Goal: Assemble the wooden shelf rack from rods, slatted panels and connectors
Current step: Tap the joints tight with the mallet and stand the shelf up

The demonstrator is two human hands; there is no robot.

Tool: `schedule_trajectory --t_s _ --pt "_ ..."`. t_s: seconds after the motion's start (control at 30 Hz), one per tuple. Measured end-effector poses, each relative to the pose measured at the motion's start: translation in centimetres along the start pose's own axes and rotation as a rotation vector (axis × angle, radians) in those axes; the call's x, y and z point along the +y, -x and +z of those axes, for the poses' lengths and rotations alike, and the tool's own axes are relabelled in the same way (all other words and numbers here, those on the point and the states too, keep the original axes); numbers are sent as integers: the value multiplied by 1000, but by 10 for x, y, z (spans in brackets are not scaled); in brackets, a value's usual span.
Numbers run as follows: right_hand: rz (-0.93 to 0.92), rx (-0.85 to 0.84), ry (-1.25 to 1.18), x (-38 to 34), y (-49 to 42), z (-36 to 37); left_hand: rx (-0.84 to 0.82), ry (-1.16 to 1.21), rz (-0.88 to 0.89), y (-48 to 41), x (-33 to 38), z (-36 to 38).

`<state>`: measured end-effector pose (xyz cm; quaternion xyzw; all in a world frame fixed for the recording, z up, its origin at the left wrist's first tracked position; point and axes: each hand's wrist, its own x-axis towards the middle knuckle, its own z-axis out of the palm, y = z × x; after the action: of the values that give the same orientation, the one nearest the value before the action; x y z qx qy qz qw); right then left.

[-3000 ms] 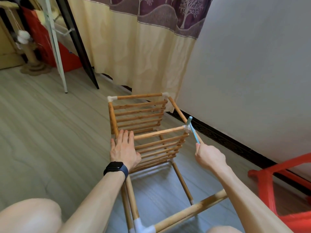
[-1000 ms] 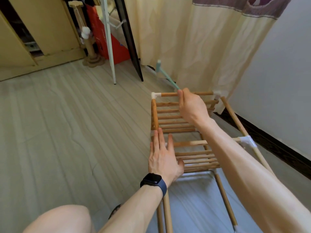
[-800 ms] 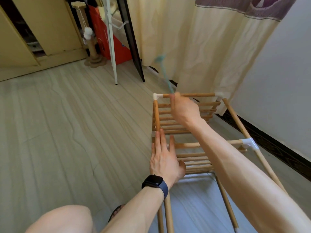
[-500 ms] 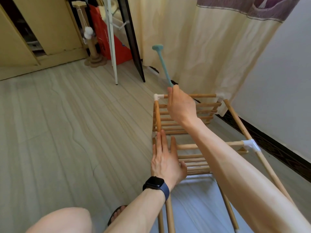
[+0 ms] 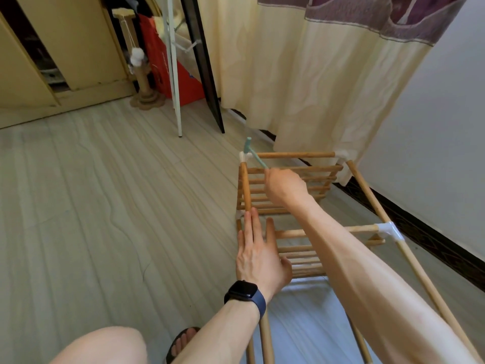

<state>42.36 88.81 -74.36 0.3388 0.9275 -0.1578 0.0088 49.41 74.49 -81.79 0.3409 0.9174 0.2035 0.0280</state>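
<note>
Lowered mallet (image 5: 248, 146) at corner connector (image 5: 242, 157); open floor (image 5: 105, 206) left.

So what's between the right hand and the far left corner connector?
Only the teal hammer: its handle runs from the right hand up to the connector, with its head against it. Head view.

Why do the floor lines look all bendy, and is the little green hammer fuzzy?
Head view: the wide lens curves the lines of the floor toward the edges; the hammer in the right hand looks slightly soft, likely from motion; the left hand on the rack is sharp; a pale bluish sheen lies beneath the rack.
</note>
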Motion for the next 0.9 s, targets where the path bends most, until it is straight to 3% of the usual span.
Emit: schedule_trajectory --t_s 0.1,0.17,0.43,0.67,0.77,0.9 --pt "-62 121 -112 3 14 -13 -87 -20 -6 -5 -3 -7" --pt "-91 92 -87 14 32 -17 -137 -33 -6 -6 -6 -10" --pt "-151 -24 -20 69 143 -23 72 425 -265 14 -14 -19" --pt "-211 -72 114 88 219 -8 -94 497 -249 85 -11 -13" --pt "-278 17 25 72 231 -15 -114 436 -216 94 -13 -13" --pt "-353 317 -346 45 240 -22 -125 483 -237 102 -11 -13"
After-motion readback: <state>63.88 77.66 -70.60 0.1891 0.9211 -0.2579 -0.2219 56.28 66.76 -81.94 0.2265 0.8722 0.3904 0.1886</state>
